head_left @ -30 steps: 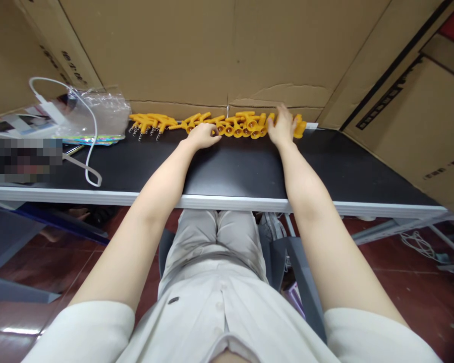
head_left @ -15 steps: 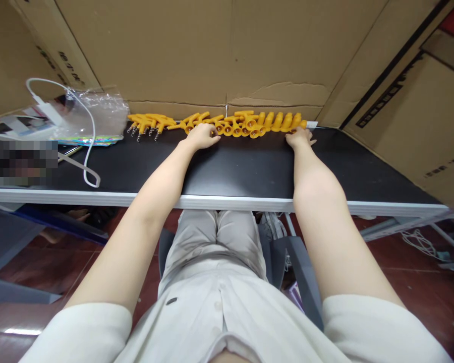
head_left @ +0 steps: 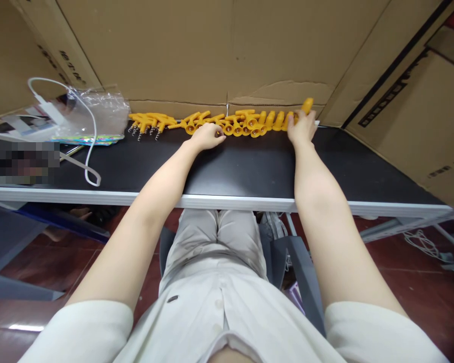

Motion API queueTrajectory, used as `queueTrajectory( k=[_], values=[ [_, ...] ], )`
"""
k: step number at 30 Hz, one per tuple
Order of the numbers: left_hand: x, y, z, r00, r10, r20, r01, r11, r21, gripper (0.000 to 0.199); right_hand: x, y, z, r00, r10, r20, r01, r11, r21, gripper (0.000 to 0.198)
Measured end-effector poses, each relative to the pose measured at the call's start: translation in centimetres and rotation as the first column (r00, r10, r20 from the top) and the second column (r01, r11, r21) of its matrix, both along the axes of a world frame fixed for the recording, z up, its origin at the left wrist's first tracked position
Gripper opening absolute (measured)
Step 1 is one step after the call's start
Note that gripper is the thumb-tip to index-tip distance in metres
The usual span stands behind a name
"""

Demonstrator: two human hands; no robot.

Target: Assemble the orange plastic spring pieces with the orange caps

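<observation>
A row of yellow plastic corkscrew parts lies along the back of the black tabletop. On the left are T-shaped corkscrew handles [head_left: 153, 121] with metal spirals. Hollow bell-shaped corkscrew sleeves [head_left: 238, 130] sit in the middle, several with their openings towards me, and more sleeves [head_left: 279, 121] stand at the right. My right hand [head_left: 302, 130] is closed round a yellow corkscrew sleeve [head_left: 307, 105], which sticks up tilted above the fingers. My left hand [head_left: 208, 137] is curled in front of the middle sleeves, thumb towards the fingers; what it grips, if anything, is hidden.
Cardboard walls [head_left: 272, 45] close off the back and right of the table. At the left lie a clear plastic bag [head_left: 102, 108], a white cable [head_left: 93, 126] and colourful flat packets [head_left: 91, 141]. The table's metal edge [head_left: 234, 202] runs before my lap.
My right hand has moved up and brought the sleeve at the row's right end upright. My left hand has shifted slightly right, still curled.
</observation>
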State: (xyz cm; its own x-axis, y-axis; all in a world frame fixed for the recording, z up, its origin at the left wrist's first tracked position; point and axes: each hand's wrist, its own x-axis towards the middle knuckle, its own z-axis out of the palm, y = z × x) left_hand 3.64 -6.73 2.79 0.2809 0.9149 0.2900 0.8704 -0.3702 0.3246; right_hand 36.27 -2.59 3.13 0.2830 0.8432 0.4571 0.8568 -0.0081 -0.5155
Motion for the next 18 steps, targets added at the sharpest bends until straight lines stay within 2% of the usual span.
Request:
queueTrajectory(
  k=[3, 6, 9, 14, 16, 18],
  values=[
    [-0.3, 0.3, -0.1, 1.0, -0.007, 0.009, 0.007, 1.0, 0.007, 0.028, -2.1, 0.0, 0.5, 0.961, 0.225, 0.162, -0.221, 0.974, -0.04, 0.055],
    [-0.5, 0.6, -0.3, 1.0, 0.001, 0.003, -0.001, 1.0, 0.017, 0.026, -4.3, 0.5, 0.4, 0.887, 0.365, 0.283, -0.349, 0.931, -0.105, 0.07],
    [-0.4, 0.7, -0.4, 1.0, -0.003, -0.005, 0.003, 1.0, 0.012, 0.027, -5.5, 1.1, -0.2, 0.866, 0.387, 0.315, -0.375, 0.921, -0.102, 0.078],
    [-0.2, 0.6, -0.4, 1.0, 0.008, -0.019, -0.008, 1.0, 0.028, 0.033, -5.6, 1.5, -0.8, 0.886, 0.358, 0.295, -0.346, 0.934, -0.092, 0.074],
    [-0.5, 0.7, -0.2, 0.998, 0.06, 0.002, -0.06, 0.997, 0.052, 0.032, -5.5, 1.5, -0.9, 0.884, 0.362, 0.297, -0.346, 0.932, -0.107, 0.073],
    [-1.3, 1.0, -0.1, 0.986, 0.163, 0.042, -0.165, 0.984, 0.072, 0.033, -5.4, 1.3, -0.8, 0.878, 0.376, 0.296, -0.358, 0.927, -0.113, 0.073]
  ],
)
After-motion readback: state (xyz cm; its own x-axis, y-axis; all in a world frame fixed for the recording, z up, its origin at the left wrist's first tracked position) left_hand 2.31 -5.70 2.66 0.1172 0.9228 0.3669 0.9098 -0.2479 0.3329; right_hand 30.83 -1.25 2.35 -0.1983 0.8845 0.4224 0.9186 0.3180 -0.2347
